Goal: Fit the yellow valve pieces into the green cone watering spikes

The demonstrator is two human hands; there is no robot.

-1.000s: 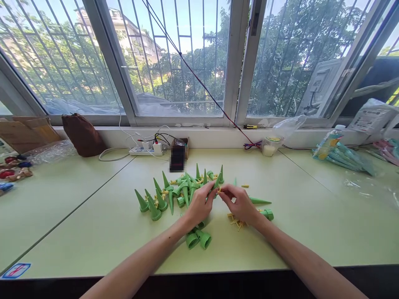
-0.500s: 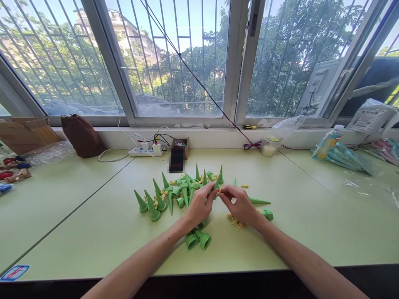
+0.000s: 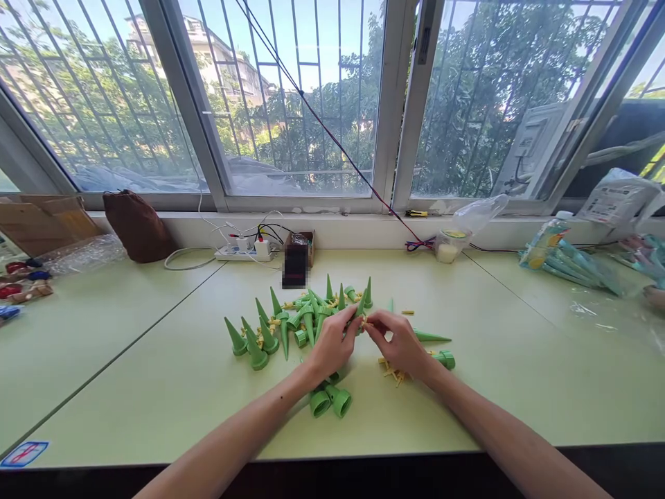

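Note:
My left hand (image 3: 332, 344) is closed around a green cone-shaped spike (image 3: 360, 307) held over the pale green table (image 3: 156, 374). My right hand (image 3: 399, 339) pinches a small yellow plastic piece (image 3: 365, 321) against the side of that spike. A heap of green cone spikes (image 3: 291, 320) lies just behind and left of my hands, several standing upright. Two more green spikes (image 3: 330, 400) lie under my left wrist. Loose yellow pieces (image 3: 392, 372) lie under my right wrist, with a green spike (image 3: 431, 337) and a green cap end (image 3: 445, 359) beside them.
A power strip with cables (image 3: 244, 249) and a small dark box (image 3: 297, 260) sit by the window ledge. A brown pouch (image 3: 136, 225) and cardboard (image 3: 44, 218) stand at the left. A jar (image 3: 449, 246) and plastic bags of green parts (image 3: 571, 260) lie at the right.
Both hands stay together at the spike with only slight finger movement. The view has shifted a little.

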